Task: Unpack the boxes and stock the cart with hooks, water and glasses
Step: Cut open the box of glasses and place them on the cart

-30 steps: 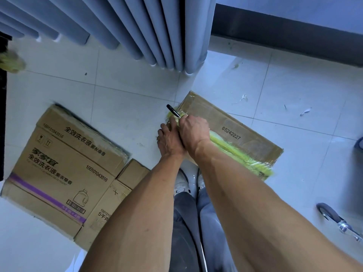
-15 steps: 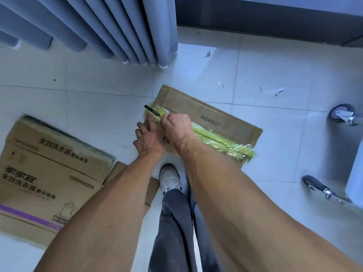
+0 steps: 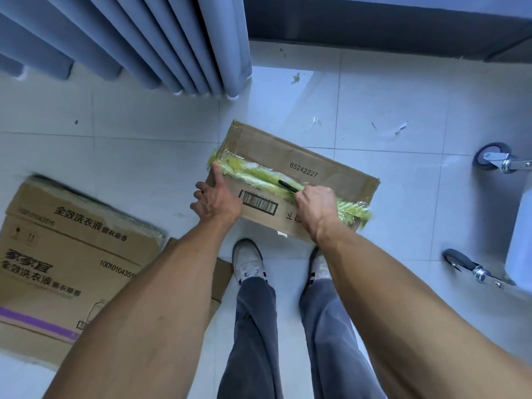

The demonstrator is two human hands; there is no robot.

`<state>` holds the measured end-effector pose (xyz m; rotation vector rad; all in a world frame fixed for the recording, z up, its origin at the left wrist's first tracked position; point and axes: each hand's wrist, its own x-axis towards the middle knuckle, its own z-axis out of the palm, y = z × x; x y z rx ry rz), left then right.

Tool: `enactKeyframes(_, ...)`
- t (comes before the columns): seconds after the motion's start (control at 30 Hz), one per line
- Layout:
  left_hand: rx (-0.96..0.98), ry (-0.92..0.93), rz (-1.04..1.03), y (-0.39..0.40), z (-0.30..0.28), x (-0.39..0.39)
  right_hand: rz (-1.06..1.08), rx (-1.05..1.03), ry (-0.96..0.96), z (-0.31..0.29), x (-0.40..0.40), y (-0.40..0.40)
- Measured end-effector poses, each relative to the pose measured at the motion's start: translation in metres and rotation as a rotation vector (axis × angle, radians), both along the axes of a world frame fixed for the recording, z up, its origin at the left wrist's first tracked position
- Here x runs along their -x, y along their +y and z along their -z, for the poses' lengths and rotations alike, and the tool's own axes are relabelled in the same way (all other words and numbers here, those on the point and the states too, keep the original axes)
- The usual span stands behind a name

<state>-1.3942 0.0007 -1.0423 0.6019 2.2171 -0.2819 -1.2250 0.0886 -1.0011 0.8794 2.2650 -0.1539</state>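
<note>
A brown cardboard box (image 3: 311, 168) with the number 65242227 lies on the floor in front of my feet. Yellow-green tape (image 3: 253, 171) runs along its top seam. My right hand (image 3: 315, 205) grips a black tool (image 3: 288, 186) whose tip sits on the tape near the box's right part. My left hand (image 3: 216, 197) holds the box's left end, thumb pressed on the tape at the corner. The cart (image 3: 518, 226) shows only as a white edge with castor wheels at the right.
A large printed carton (image 3: 72, 254) lies at the left with a smaller carton (image 3: 221, 277) beside it. Blue-grey curtain folds (image 3: 144, 38) hang at the top. Two castor wheels (image 3: 489, 159) stand at the right. Paper scraps litter the tiles.
My right hand has drawn the black tool along the tape from the box's left corner toward the right. My left hand stays at the left corner. The view shifted, showing more of the wheels.
</note>
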Motion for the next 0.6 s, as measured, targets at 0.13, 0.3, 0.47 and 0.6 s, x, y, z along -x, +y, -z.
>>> enactKeyframes(0.13,-0.094,0.206,0.101,0.000,-0.006,-0.019,0.036,0.005,-0.008,-0.005,-0.019,-0.002)
enactKeyframes(0.3,-0.391,0.164,0.436,0.003,-0.009,-0.066,0.155,-0.031,-0.012,-0.007,-0.010,0.006)
enactKeyframes(0.47,-0.415,0.028,0.527,0.010,-0.001,-0.106,0.117,0.042,0.069,-0.010,-0.019,0.018)
enactKeyframes(0.6,-0.360,-0.032,0.449,0.025,-0.002,-0.129,0.068,0.113,0.115,-0.004,-0.020,0.022)
